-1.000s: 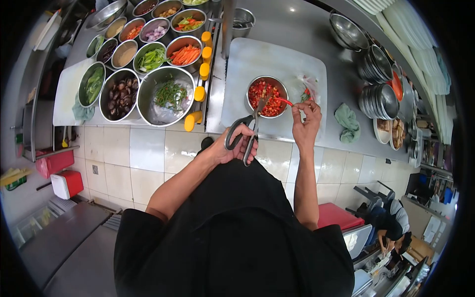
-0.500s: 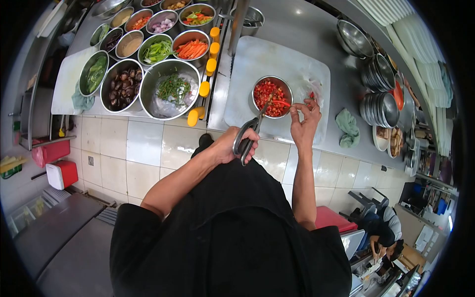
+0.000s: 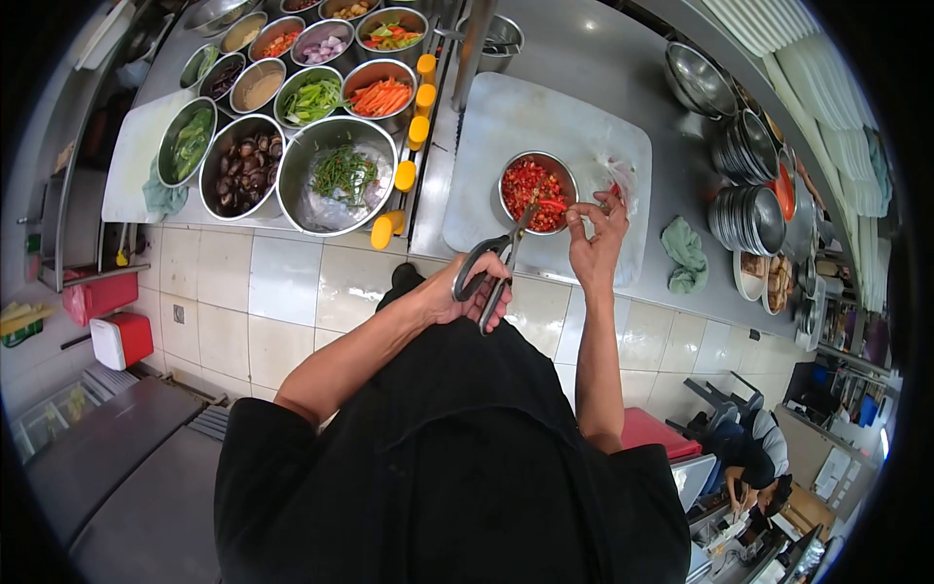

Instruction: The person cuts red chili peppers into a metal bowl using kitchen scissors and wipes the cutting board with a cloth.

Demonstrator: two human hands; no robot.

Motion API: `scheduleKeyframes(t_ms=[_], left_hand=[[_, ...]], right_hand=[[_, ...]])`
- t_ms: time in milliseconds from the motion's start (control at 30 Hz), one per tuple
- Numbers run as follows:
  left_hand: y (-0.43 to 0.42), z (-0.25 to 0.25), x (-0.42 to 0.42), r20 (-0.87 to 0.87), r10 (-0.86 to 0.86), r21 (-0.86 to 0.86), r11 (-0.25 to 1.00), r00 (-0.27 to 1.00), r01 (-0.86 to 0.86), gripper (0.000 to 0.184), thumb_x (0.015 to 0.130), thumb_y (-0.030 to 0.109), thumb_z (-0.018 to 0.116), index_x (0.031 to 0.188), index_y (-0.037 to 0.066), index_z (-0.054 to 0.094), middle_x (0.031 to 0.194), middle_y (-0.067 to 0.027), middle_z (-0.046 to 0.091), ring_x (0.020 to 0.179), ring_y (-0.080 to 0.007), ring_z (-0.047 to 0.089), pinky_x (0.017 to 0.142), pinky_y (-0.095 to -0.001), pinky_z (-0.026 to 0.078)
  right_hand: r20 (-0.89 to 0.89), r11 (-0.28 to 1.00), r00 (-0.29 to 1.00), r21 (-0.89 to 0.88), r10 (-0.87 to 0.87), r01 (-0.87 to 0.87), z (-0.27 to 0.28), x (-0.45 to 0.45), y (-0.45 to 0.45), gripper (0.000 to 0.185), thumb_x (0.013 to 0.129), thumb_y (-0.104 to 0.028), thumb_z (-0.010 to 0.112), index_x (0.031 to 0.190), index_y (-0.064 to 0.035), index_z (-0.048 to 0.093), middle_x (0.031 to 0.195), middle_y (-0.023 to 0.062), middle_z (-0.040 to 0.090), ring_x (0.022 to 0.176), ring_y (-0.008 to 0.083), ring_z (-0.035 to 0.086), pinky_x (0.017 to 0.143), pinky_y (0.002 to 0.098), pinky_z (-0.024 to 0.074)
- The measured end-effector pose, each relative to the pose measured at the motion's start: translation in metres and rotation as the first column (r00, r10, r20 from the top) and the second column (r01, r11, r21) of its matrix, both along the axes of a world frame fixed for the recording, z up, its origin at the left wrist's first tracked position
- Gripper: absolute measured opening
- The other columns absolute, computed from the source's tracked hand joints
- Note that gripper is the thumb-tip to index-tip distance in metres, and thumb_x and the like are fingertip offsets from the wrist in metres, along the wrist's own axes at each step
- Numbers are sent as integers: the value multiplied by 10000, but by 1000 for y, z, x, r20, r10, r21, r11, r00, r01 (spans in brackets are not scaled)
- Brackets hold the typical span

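Observation:
My left hand (image 3: 469,290) is wrapped round the handles of dark scissors (image 3: 484,265), which stand partly open. Their blades reach over a steel bowl (image 3: 504,202) of chopped red chilli (image 3: 528,179). On the bowl's right side my right hand (image 3: 598,238) pinches a red chilli (image 3: 553,205) between thumb and finger, its free end over the bowl beside the blade tips. A clear plastic bag (image 3: 623,175) with some red chillies lies just beyond that hand. Bowl and bag both rest on a white cutting board (image 3: 486,122).
Steel pots of cut vegetables stand at left, among them a mushroom pot (image 3: 248,170) and a large pot with green herbs (image 3: 342,175). Yellow-capped bottles (image 3: 386,229) line the counter gap. At right are a green cloth (image 3: 685,255) and stacked bowls (image 3: 747,216). Another person (image 3: 754,462) bends at lower right.
The scissors' handles have spread apart, and the blades have shifted slightly right. The chilli sticking out from my right fingers looks shorter. My right hand has barely moved.

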State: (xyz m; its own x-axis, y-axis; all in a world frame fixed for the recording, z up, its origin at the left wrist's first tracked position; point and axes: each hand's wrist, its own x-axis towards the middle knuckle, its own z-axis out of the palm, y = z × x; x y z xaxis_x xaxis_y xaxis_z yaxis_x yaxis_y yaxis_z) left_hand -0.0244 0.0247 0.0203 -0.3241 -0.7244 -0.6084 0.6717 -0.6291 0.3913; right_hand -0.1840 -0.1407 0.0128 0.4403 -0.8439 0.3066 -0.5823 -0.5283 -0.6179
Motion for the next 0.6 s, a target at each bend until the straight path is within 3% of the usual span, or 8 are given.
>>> scheduleKeyframes(t_ms=[100, 300, 433, 533, 600], left_hand=[[-6, 2, -4, -15, 3, 27, 1000, 1000, -3, 360, 809, 352, 556, 831, -3, 606, 664, -120, 609, 549, -216, 608, 489, -324, 520], [-5, 10, 1, 253, -8, -23, 1000, 967, 14, 362, 815, 350, 547, 830, -6, 607, 661, -121, 608, 545, -222, 610, 482, -327, 520], [-2, 0, 3, -15, -55, -21, 998, 998, 55, 374, 818, 357, 543, 826, -12, 606, 687, -125, 615, 575, -228, 617, 549, -349, 532], [-9, 0, -2, -31, -41, 10, 999, 999, 41, 379, 812, 366, 551, 825, -8, 607, 704, -126, 620, 596, -231, 621, 589, -360, 535], [-9, -2, -5, 31, 7, -3, 1000, 999, -7, 351, 800, 343, 578, 810, -7, 598, 669, -117, 607, 537, -227, 603, 517, -346, 525]], right_hand=[[-1, 999, 999, -20, 33, -33, -2, 3, 1, 90, 768, -86, 677, 856, -103, 682, 1185, 101, 502, 1030, 307, 435, 900, 415, 376], [-10, 1000, 1000, 8, 2, -2, -5, 4, -1, 92, 766, -83, 676, 855, -102, 682, 1191, 113, 499, 1048, 320, 433, 903, 425, 375], [-11, 1000, 1000, 16, 19, -19, -2, 4, -1, 87, 763, -81, 674, 847, -98, 684, 1194, 121, 498, 1057, 331, 432, 911, 428, 374], [-9, 999, 999, 5, 48, -47, -4, 8, 1, 84, 760, -77, 668, 840, -96, 685, 1192, 126, 498, 1065, 335, 431, 916, 431, 373], [-13, 999, 999, 4, 52, -52, -5, 9, 2, 84, 758, -74, 665, 837, -95, 686, 1191, 128, 499, 1070, 336, 430, 919, 432, 372]])
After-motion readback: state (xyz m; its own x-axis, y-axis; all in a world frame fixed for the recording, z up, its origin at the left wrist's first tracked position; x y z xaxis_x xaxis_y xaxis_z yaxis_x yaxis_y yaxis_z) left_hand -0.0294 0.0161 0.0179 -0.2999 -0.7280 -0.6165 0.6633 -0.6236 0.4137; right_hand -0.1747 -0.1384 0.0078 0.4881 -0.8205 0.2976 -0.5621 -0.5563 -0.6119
